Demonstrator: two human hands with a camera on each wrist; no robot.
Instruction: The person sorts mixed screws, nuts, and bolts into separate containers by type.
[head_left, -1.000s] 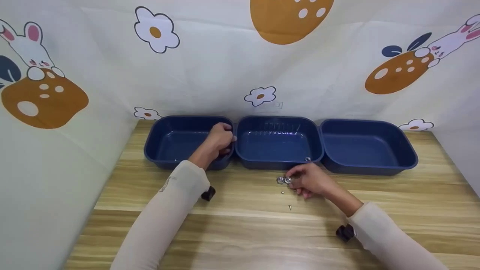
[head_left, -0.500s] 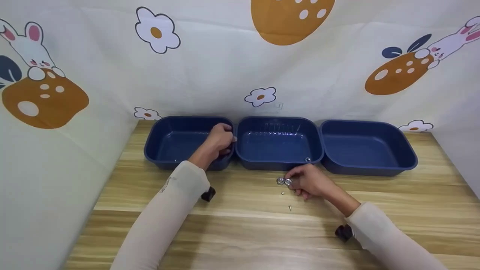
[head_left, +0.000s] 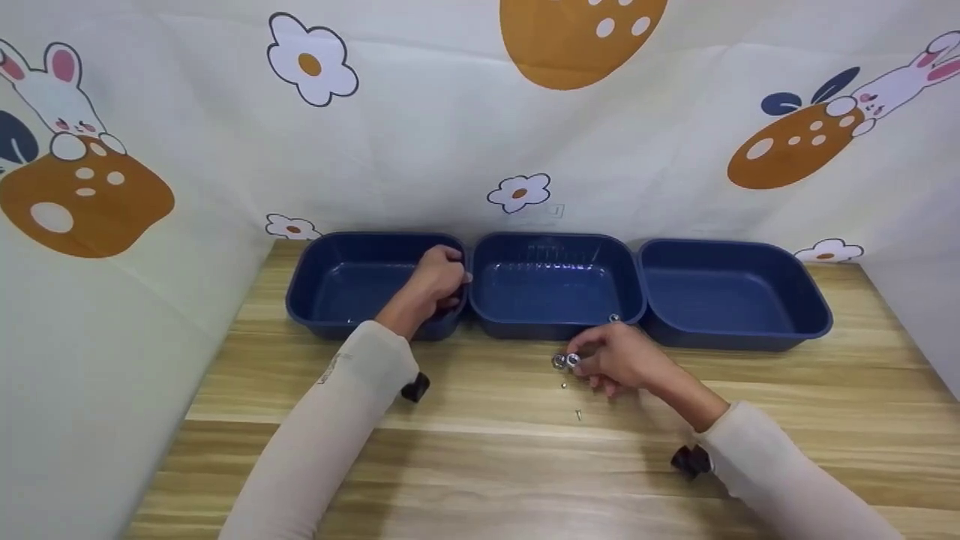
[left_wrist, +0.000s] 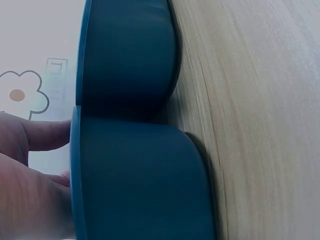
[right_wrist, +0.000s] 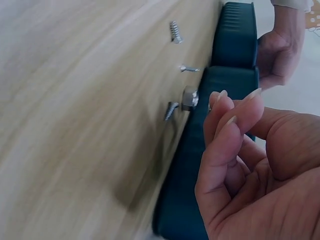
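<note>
My left hand (head_left: 437, 279) reaches over the left blue bin (head_left: 352, 328), fingers curled at its right rim. In the left wrist view, a finger passes behind the rim of that bin (left_wrist: 145, 180). My right hand (head_left: 621, 358) pinches a metal nut (head_left: 574, 360) between thumb and fingers in front of the middle bin (head_left: 517, 330); in the right wrist view the fingertips mostly hide it. Another nut (head_left: 559, 361) lies on the table beside it. Near that nut, the right wrist view shows screws, including one (right_wrist: 175, 32) farthest from the hand.
A third blue bin (head_left: 739, 341) stands at the right, in line with the others against the patterned cloth (head_left: 420, 150). Inside the middle bin, a nut (head_left: 614, 318) lies at the front right corner. A small screw (head_left: 578, 415) lies on the wooden table (head_left: 480, 480).
The nut at my right fingertips has tilted slightly, the hand staying nearly in place. My left hand has not moved.
</note>
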